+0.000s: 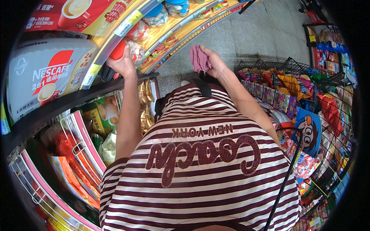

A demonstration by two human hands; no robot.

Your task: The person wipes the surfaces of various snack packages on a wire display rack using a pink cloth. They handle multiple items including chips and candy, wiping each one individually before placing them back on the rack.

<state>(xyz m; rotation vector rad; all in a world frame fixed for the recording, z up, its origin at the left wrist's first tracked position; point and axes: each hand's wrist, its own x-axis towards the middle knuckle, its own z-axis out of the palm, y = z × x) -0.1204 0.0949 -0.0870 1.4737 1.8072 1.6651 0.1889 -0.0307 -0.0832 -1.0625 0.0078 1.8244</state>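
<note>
"Two hands: what's in each?"

"The left hand (124,63) is clamped on the red lid (118,50) of a clear jar (136,53) beside the yellow wooden shelving (162,33); whether the jar is lifted clear, I can't tell. The right hand (214,64) pinches a bunched pink cloth (199,58)."

"What's around the jar?"

"Jars with blue lids (156,17) farther along the shelving, and a big grey box (44,73) to the left."

"And past the right arm?"

"Black wire baskets (277,68) filled with bright packets, a yellow packet (296,86) among them. Grey floor tiles (250,34) spread out beyond the cloth."
</note>
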